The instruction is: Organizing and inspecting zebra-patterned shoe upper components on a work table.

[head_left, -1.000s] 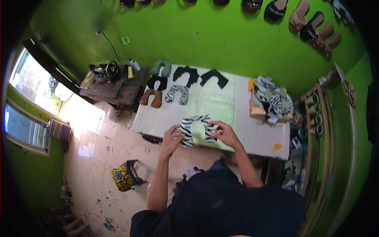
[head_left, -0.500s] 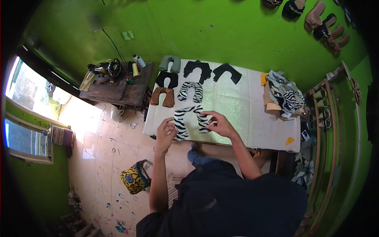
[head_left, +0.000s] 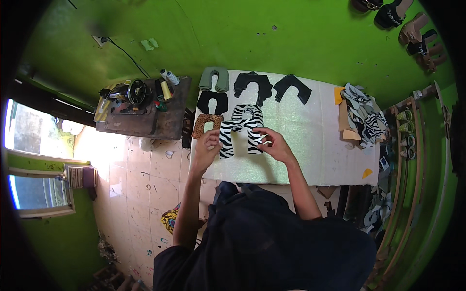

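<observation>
The person wears a loose, plain-looking, near-black top [head_left: 272,242] with short sleeves [head_left: 169,259] above bare forearms [head_left: 187,208]

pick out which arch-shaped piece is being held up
The zebra-striped piece held between the left hand and right hand; the other striped piece, partly hidden behind it, and the remaining pieces lie on the table.

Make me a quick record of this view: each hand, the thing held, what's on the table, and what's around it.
Left hand: pinching the left leg of a striped piece
Right hand: pinching its right leg
Held shape: black-and-white arch, open end toward the person, over the table
Table, left part: green-grey stack, black pieces, brown spotted stack, second striped arch
Table, right end: scrap heap
Left of table: sewing machine, thread spools
Wall, upper right: sandals
</observation>
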`<state>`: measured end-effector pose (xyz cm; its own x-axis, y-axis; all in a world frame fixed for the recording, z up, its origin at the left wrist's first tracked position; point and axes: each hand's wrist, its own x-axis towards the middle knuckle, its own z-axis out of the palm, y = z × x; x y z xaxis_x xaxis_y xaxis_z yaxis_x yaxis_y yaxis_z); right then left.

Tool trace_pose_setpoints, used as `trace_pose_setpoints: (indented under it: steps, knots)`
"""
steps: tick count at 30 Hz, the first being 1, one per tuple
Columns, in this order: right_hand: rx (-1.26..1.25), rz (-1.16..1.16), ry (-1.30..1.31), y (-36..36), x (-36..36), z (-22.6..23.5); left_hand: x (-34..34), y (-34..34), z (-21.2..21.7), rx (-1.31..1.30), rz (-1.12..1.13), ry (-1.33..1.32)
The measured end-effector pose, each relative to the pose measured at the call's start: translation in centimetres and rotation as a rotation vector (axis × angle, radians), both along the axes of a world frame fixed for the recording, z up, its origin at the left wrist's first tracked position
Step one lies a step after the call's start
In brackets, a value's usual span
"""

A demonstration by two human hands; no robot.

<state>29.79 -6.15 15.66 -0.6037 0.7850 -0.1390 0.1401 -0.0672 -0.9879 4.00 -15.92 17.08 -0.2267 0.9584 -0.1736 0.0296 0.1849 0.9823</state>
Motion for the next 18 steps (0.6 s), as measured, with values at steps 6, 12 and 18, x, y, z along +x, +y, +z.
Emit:
trace_pose_setpoints:
  steps: [6,12,18]
  knots:
    - [0.008,-0.129,-0.038,0.9,-1.3,0.0,-2.9,4.0,-0.7,-0.066,-0.116,-0.038]
    - [-0.001,-0.268,-0.061,-0.5,-2.3,0.0,-4.1,6.4,-1.4,-0.059,-0.238,-0.11]
    - [-0.015,-0.366,-0.117,-1.7,-3.6,-1.0,-5.8,6.4,-3.5,0.005,-0.341,-0.031]
